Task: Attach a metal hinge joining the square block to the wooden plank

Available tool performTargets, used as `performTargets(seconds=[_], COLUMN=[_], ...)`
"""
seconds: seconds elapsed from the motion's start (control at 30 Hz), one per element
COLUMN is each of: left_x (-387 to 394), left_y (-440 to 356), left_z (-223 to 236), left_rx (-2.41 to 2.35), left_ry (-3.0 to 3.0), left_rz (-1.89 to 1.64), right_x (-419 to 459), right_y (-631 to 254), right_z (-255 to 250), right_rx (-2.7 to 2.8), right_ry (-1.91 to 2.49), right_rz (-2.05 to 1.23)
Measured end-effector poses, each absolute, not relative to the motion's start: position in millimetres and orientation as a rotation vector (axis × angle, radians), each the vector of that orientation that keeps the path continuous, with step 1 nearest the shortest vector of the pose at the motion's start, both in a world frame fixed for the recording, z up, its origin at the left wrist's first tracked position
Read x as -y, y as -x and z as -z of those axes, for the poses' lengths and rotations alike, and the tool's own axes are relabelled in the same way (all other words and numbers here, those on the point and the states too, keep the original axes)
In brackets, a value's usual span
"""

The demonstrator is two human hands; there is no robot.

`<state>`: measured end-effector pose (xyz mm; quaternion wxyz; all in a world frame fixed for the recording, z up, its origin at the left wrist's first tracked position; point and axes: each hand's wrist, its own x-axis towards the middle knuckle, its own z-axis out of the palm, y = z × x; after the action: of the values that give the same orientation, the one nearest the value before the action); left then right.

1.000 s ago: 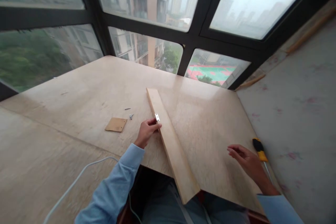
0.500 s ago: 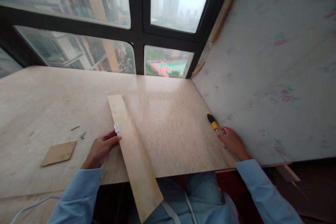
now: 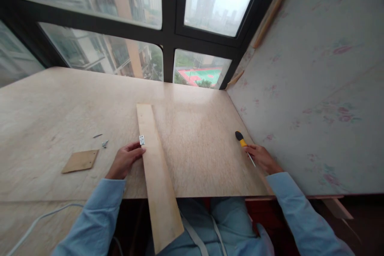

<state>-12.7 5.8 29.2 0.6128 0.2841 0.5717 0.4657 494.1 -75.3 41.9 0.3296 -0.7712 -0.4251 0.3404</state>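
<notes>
A long narrow wooden board (image 3: 156, 172) lies on the plywood table (image 3: 198, 148), its near end sticking out over the table's front edge. A small metal hinge (image 3: 142, 140) sits at the board's left edge. My left hand (image 3: 125, 159) rests beside the board with its fingertips pressed at the hinge. My right hand (image 3: 262, 158) is at the table's right side, its fingers closed around the yellow and black screwdriver (image 3: 243, 144), which lies by the wall panel.
A small square plywood piece (image 3: 80, 161) lies to the left, with a screw (image 3: 105, 143) and a thin nail-like piece (image 3: 97, 136) behind it. A white cable (image 3: 45, 218) runs at the lower left. A wall panel (image 3: 315, 88) bounds the right; windows (image 3: 120, 16) stand behind.
My right hand moved right across the table to the screwdriver and closed on it. The view swung right. My left hand stayed at the hinge.
</notes>
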Motion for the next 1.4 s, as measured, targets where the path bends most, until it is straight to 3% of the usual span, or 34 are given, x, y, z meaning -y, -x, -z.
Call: performTargets(seconds=[0.07,0.17,0.37,0.53,0.87,1.4], left_x=[-6,-6,-7,-6,-9,-9], left_y=[13,13,8,6,11,11], left_z=[-26,-22,-25,-21,-13,-17], left_rx=[-1.303,-1.280,-1.308,-1.328,-1.278,-1.278], left_ry=[-0.638,-0.651,-0.608,-0.644,-0.627,-0.601], left_rz=[-1.089,-1.116,-1.151,-1.179,-1.168,-1.142], right_x=[82,85,58,21,-39,-54], right_y=[-478,-443,-344,-255,-151,-131], right_z=[-49,-69,-117,-129,-111,-71], right_rx=[0.901,0.818,0.947,1.026,1.055,1.245], right_ry=[1.631,1.241,0.937,0.695,0.546,0.480], right_rz=[-1.152,-1.238,-1.276,-1.438,-1.475,-1.448])
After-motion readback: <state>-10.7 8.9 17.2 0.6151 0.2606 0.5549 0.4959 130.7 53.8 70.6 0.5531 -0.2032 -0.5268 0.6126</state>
